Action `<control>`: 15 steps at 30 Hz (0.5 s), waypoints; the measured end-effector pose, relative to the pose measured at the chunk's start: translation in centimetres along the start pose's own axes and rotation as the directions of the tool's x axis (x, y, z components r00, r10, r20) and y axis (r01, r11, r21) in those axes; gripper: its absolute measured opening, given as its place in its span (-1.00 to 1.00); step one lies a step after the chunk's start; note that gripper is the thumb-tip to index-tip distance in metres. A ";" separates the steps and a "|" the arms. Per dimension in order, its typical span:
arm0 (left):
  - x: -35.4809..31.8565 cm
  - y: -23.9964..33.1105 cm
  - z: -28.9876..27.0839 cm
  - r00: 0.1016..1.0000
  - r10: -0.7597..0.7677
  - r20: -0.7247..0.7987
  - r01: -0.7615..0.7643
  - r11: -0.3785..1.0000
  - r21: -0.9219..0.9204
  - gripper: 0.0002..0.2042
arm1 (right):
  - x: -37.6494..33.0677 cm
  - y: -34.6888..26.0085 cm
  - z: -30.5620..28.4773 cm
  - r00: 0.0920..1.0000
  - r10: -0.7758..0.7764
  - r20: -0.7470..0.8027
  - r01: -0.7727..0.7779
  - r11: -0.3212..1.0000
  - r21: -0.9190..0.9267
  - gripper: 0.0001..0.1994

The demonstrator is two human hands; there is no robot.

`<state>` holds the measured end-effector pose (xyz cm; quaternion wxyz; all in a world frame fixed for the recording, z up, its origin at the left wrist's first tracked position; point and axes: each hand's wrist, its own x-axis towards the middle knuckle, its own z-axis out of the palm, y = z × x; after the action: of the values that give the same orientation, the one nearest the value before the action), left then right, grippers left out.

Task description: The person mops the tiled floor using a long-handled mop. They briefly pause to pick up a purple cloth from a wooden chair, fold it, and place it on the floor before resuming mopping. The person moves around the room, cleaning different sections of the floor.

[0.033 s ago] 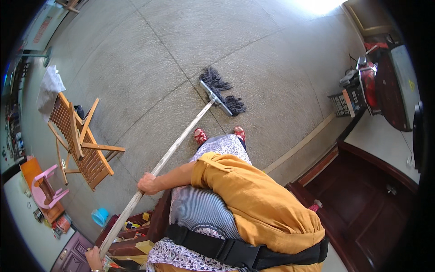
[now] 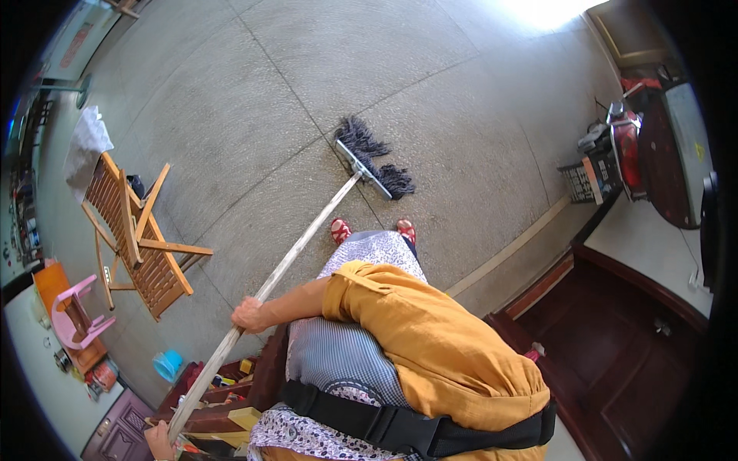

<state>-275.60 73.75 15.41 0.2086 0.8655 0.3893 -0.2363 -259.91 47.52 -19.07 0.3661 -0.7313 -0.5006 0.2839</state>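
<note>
A mop with a long pale wooden handle (image 2: 288, 266) slants from the lower left up to the middle of the head view. Its dark strand head (image 2: 372, 160), clamped in a metal bar, lies spread on the grey floor, just beyond my feet in red sandals. My right hand (image 2: 247, 315) is wrapped around the handle about midway, its arm reaching across my body in a mustard sleeve. Close to the handle's upper end, at the lower left edge, my left hand (image 2: 159, 442) is closed on it; part of that hand is cut off by the picture's edge.
On the left stand a folding wooden slatted chair (image 2: 137, 234), a pink plastic chair (image 2: 78, 316) and a blue bucket (image 2: 167, 365). Dark red wooden furniture (image 2: 615, 338) is close on my right. A red motorcycle (image 2: 626, 146) and a black crate (image 2: 580, 180) stand further off at right.
The mop head sits very slightly further left. Both hands keep their grip on the handle.
</note>
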 end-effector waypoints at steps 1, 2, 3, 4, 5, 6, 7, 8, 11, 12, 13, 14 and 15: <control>-0.1 -2.4 -0.5 1.000 0.003 -0.021 -0.003 1.000 -0.009 -0.54 | 0.4 -0.5 0.2 0.998 -0.063 0.004 0.063 0.998 0.026 -0.79; 0.3 -4.5 0.0 0.995 -0.082 -0.057 0.076 0.992 -0.102 -0.55 | 0.8 -0.1 1.3 0.997 -0.076 0.004 0.075 0.997 0.025 -0.76; 0.4 -4.5 0.7 0.997 -0.076 -0.005 0.074 0.990 -0.116 -0.56 | 1.0 0.6 2.1 0.996 -0.075 0.050 0.074 0.997 0.017 -0.77; 0.5 -4.1 1.5 0.997 -0.063 0.047 0.068 0.990 -0.127 -0.56 | 1.1 1.4 2.7 0.994 -0.070 0.089 0.070 0.998 0.008 -0.78; 0.6 -3.2 2.5 0.993 -0.048 0.105 0.062 0.989 -0.134 -0.56 | 0.8 2.1 3.1 0.990 -0.060 0.128 0.060 0.998 0.003 -0.79; 0.2 -2.2 4.1 0.985 -0.144 0.093 0.151 0.986 -0.076 -0.57 | 0.2 2.9 3.0 0.988 -0.042 0.150 0.044 0.999 -0.010 -0.80; 0.0 -0.6 6.1 0.986 -0.086 0.144 0.102 0.989 -0.108 -0.55 | -1.1 4.0 2.4 0.986 -0.022 0.166 0.026 0.999 -0.024 -0.82; -0.1 0.7 8.0 0.981 -0.025 0.193 0.052 0.990 -0.134 -0.52 | -2.6 5.0 1.7 0.984 0.000 0.176 0.006 0.999 -0.033 -0.83; 2.1 5.5 13.6 0.960 0.023 0.278 0.060 0.956 -0.286 -0.58 | -6.8 10.1 -2.3 0.952 0.222 0.211 -0.209 0.974 -0.084 -0.88; 2.8 8.9 15.9 0.944 0.043 0.326 0.055 0.957 -0.283 -0.63 | -8.6 12.6 -3.7 0.939 0.279 0.202 -0.265 0.960 -0.094 -0.88; 3.4 12.3 18.2 0.940 0.071 0.335 0.052 0.937 -0.345 -0.66 | -10.5 16.0 -4.5 0.943 0.270 0.197 -0.249 0.960 -0.124 -0.89; 4.4 14.6 20.4 0.908 0.068 0.414 0.097 0.926 -0.365 -0.66 | -12.7 17.9 -7.2 0.920 0.356 0.165 -0.335 0.931 -0.141 -0.92; 5.5 17.4 22.8 0.898 0.084 0.433 0.103 0.914 -0.392 -0.68 | -15.7 20.7 -9.6 0.952 0.304 0.034 -0.293 0.937 -0.189 -0.91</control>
<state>-264.56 53.82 -2.92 0.4648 0.7251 0.3766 -0.3411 -246.87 25.63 -29.82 0.2347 -0.8198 -0.4188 0.3122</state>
